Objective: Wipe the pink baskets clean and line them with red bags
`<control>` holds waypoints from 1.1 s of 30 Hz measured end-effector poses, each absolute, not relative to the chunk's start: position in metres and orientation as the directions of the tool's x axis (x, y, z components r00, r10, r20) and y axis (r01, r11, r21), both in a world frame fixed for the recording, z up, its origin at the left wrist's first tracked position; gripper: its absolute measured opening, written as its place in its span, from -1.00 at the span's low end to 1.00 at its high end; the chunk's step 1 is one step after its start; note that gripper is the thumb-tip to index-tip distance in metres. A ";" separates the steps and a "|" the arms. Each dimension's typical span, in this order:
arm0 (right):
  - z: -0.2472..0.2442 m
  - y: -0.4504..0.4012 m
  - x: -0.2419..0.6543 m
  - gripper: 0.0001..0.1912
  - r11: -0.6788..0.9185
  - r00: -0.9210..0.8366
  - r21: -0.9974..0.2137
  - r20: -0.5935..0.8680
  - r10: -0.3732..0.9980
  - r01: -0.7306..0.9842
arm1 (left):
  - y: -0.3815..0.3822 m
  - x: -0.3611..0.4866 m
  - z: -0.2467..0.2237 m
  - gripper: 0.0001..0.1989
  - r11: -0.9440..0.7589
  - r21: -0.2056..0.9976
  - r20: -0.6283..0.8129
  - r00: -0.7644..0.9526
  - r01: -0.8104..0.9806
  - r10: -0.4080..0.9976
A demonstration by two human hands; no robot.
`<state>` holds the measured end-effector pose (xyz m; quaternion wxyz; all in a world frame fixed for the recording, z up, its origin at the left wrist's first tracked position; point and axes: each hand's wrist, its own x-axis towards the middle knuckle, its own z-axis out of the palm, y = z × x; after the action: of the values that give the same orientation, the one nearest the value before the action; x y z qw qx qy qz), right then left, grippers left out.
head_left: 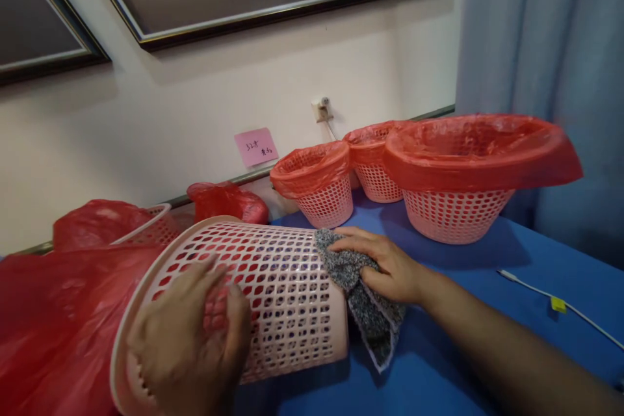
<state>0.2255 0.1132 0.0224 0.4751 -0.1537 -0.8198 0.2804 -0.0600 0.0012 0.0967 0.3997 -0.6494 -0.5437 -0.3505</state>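
Note:
A pink perforated plastic basket (292,299) lies on its side above the blue table, its rim to the left and its base to the right. My left hand (190,331) is over the basket's side near the rim, slightly blurred, fingers apart. In my right hand (385,266) is a grey speckled cloth (370,312), bunched against the edge of the basket's base, with a loose corner hanging down. A red plastic bag (63,325) spreads at the left, beside the basket's rim.
Three pink baskets lined with red bags, a small one (326,205), another (377,182) and a large one (455,208), stand at the back. A white cable (575,312) lies right. Behind at left are another basket (156,227) and a red bag (227,203).

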 end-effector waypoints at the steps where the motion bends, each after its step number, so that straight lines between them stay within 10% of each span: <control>1: 0.024 0.109 0.226 -0.24 0.813 -0.509 -0.581 0.712 0.483 -0.041 | 0.004 -0.059 0.109 -0.67 -0.027 -0.154 0.858 0.148 0.988 0.491; 6: 0.025 0.100 0.223 -0.23 0.825 -0.520 -0.549 0.748 0.412 -0.137 | 0.019 -0.073 0.137 -0.53 0.081 -0.326 0.681 0.175 0.942 0.711; 15: -0.027 0.157 0.200 -0.42 0.437 -0.366 -0.900 0.404 0.838 0.006 | 0.008 -0.085 0.117 -0.48 -0.100 -0.394 0.734 0.378 0.914 0.564; 21: -0.010 0.142 0.205 -0.32 0.606 -0.282 -0.770 0.637 0.718 -0.197 | 0.001 -0.081 0.116 -0.51 -0.156 -0.387 0.769 0.411 0.909 0.490; 27: -0.041 0.156 0.187 -0.78 0.152 -0.418 -0.988 0.127 0.900 0.028 | 0.005 -0.084 0.113 -0.50 -0.143 -0.372 0.779 0.392 0.917 0.490; 33: -0.048 0.160 0.183 -0.69 0.186 -0.357 -0.982 0.182 0.916 -0.024 | 0.006 -0.088 0.101 -0.58 -0.109 -0.309 0.836 0.324 0.945 0.443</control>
<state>0.1828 0.1604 -0.0484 0.4430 -0.3540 -0.6298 0.5308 -0.0881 0.0058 0.1013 0.4364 -0.6867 -0.5052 -0.2877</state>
